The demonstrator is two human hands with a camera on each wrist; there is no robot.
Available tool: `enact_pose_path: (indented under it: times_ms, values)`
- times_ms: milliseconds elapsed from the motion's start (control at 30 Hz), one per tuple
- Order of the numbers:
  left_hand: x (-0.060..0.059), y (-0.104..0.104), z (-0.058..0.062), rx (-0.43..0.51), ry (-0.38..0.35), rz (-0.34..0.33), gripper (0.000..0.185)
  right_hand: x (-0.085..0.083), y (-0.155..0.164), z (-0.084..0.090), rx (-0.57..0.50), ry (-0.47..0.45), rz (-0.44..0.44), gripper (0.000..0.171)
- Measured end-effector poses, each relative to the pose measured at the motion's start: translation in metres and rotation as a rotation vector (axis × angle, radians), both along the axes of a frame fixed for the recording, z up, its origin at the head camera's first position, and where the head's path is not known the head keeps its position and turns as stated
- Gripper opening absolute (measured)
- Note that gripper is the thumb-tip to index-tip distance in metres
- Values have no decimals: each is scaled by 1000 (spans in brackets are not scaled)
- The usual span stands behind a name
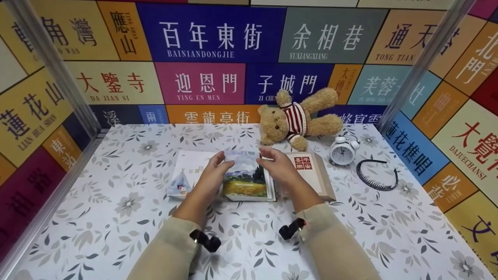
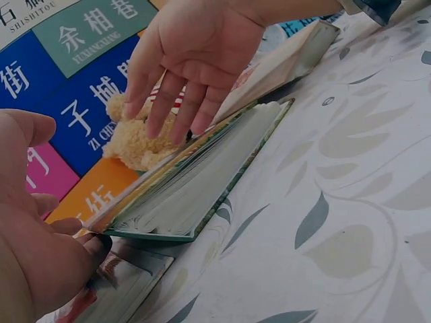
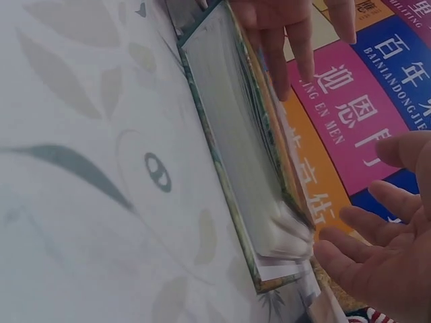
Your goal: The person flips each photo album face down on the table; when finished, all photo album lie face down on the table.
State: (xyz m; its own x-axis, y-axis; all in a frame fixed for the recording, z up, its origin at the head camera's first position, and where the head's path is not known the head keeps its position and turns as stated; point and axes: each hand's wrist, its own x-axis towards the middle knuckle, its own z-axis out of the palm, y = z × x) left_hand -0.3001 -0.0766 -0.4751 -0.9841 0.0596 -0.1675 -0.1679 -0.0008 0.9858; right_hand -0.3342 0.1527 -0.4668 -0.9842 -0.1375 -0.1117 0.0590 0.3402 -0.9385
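I find the landscape-covered hardback [image 1: 246, 186] lying between the left hand [image 1: 213, 171] (nearer, at its left edge) and right hand [image 1: 281, 166], both loosely open, gripping nothing.

My left hand [image 1: 213, 173] and right hand [image 1: 279, 166] flank the landscape-covered book [image 1: 245, 186].
Left fingertips lie at its left edge, thumb lifted apart; right fingers spread, slightly bent, beside its right edge. My left forearm [image 1: 165, 241] and right forearm [image 1: 334, 237] slant inward from its near side.
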Motion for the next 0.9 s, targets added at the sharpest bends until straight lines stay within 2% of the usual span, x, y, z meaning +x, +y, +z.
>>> enact_pose_path:
  times_ms: [367, 600, 733, 900]
  values:
    - [-2, 2, -2, 25, 12, 27, 75, 4, -3, -12, -89, -14, 35, 57]
    - [-1, 2, 0, 104, 78, 35, 68, 6, -6, -10, -97, 10, 44, 58]
    - [1, 3, 0, 208, 59, 11, 67, 6, -4, -9, -143, 6, 35, 56]
    - [1, 3, -2, 239, 21, 14, 71, 7, -3, -9, -155, -4, 46, 54]
